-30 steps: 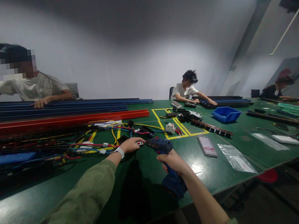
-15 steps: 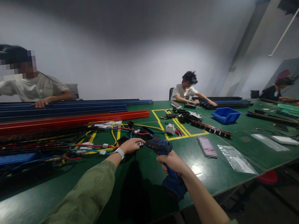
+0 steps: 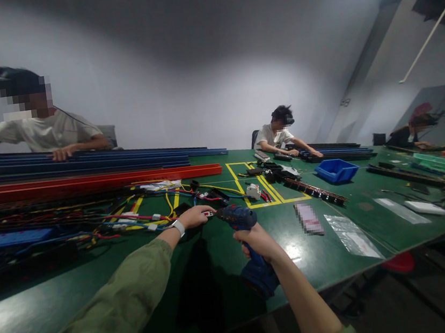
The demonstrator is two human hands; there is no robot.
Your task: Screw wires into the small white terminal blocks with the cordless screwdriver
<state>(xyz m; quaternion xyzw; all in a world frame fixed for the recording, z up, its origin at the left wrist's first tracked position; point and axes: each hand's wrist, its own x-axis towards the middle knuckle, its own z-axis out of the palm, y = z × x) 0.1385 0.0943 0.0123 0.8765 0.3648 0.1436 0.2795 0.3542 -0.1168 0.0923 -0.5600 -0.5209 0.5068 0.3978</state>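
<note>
My right hand [image 3: 258, 239] is wrapped round the grip of a blue cordless drill [image 3: 239, 217], whose tip points left. My left hand [image 3: 195, 217] pinches a small white and red part [image 3: 208, 213] right at the drill's tip. Whether the bit touches the part is too small to tell. Red, blue and yellow wires [image 3: 148, 219] with white connectors lie beside my left wrist. A white block-shaped component [image 3: 254, 192] rests on the table beyond the drill.
Red channel [image 3: 166, 174] and blue rails [image 3: 124, 159] lie along the left side. Across the green table [image 3: 224, 247] are a blue bin [image 3: 335, 172], a black strip [image 3: 315, 191], a phone-like object [image 3: 309, 219] and a plastic bag [image 3: 353, 237]. Several people sit around.
</note>
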